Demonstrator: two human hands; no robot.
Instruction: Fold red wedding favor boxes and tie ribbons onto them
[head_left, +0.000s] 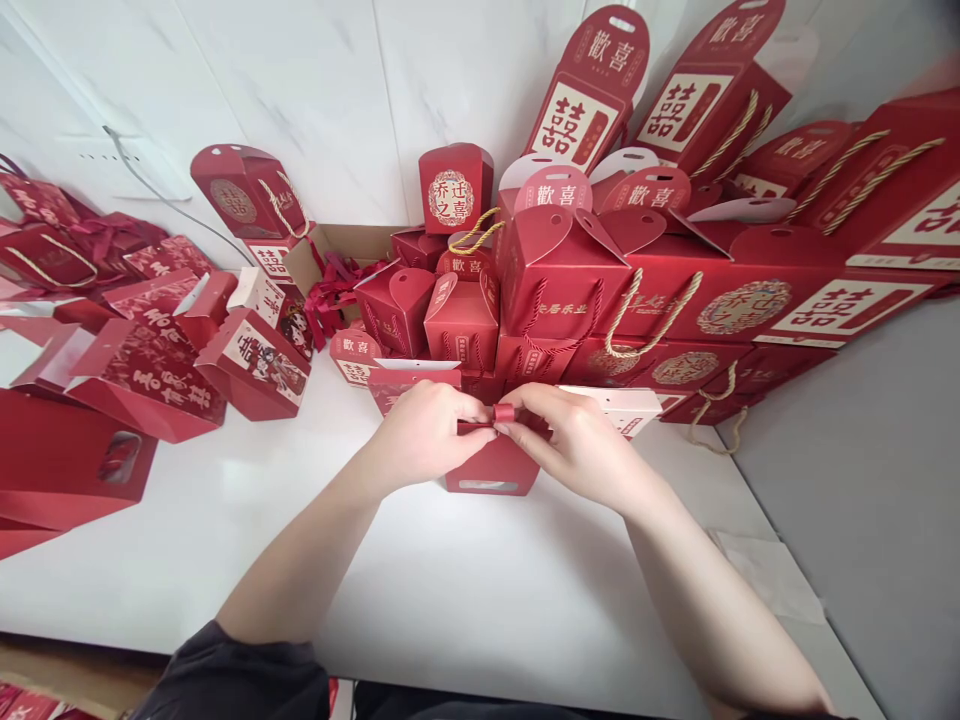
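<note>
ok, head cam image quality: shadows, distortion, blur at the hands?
Head view: soft shadow on the white table beside the right forearm; head view: wide-angle look, red boxes at upper right appear stretched and leaning; head view: left hand and right hand look fairly sharp, fine red ribbon detail too small to judge.

Left sleeve (pixel 240 675), between 7 and 8 o'clock: black or near-black, short, loose soft cloth, creased, cuff ends around the elbow. Right sleeve (pixel 799 715), between 4 and 5: just a dark sliver, cut unclear. Dark garment strip (pixel 465 714) at 6, bottom edge, too dark for detail. Left forearm (pixel 315 550) toward 8, right forearm (pixel 690 560) toward 4: both bare, tapering to the wrist. Left hand (pixel 420 435), right hand (pixel 589 445): bare, near dial centre.
</note>
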